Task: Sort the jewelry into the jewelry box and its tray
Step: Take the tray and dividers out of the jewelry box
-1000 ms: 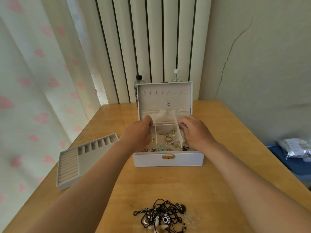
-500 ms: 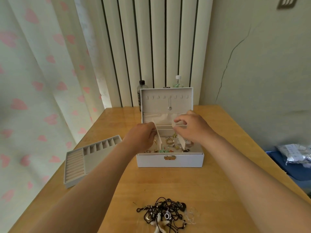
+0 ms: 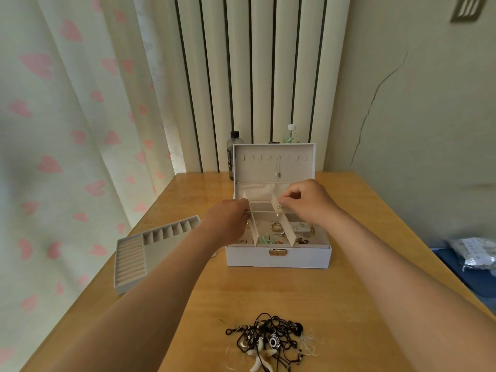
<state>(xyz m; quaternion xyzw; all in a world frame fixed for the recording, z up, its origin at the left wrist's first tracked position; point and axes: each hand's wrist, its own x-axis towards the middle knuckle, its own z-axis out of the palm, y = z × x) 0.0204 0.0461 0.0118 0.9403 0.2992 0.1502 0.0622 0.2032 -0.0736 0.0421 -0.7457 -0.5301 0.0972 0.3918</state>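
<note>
Both hands have risen since a second ago, tipping up the far end of the beige felt divider grid (image 3: 284, 227) inside the open white rectangular jewelry box (image 3: 279, 258) on the wooden surface (image 3: 349, 280). The left hand (image 3: 228, 219) pinches the left slat's far end and the right hand (image 3: 308, 203) the right slat's, fingers curled. Its slats run away from the person, near ends low at the box's front wall.
</note>
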